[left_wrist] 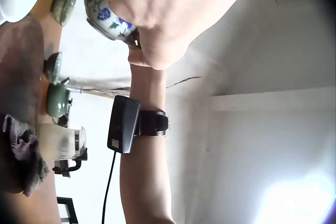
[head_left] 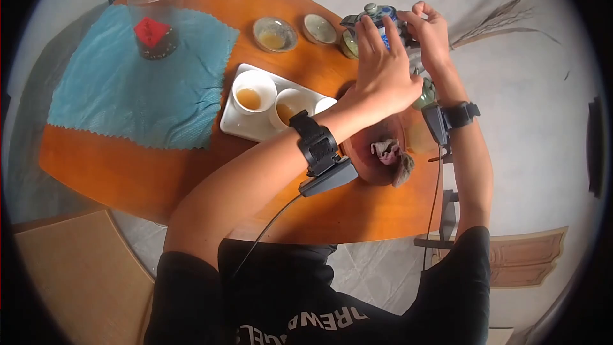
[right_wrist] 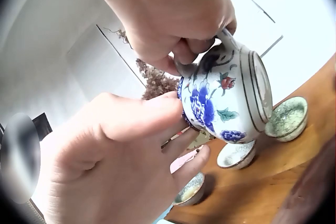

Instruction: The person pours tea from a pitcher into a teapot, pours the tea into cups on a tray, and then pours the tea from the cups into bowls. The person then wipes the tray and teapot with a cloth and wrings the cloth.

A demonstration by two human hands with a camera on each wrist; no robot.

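A white teapot with blue flowers is held up above the far edge of the table. My right hand grips its handle, fingers curled around it in the right wrist view. My left hand reaches across with its fingers nearly straight, over the pot's near side in the head view. From the right wrist, the left palm faces the pot, with the thumb against its lid side. The left wrist view shows the pot partly behind the back of the left hand.
White cups with amber liquid stand on a white tray. Small bowls line the far side. A gold-lidded jar stands on a blue cloth. Nearer the right are a crumpled rag, a green pot and a glass pitcher.
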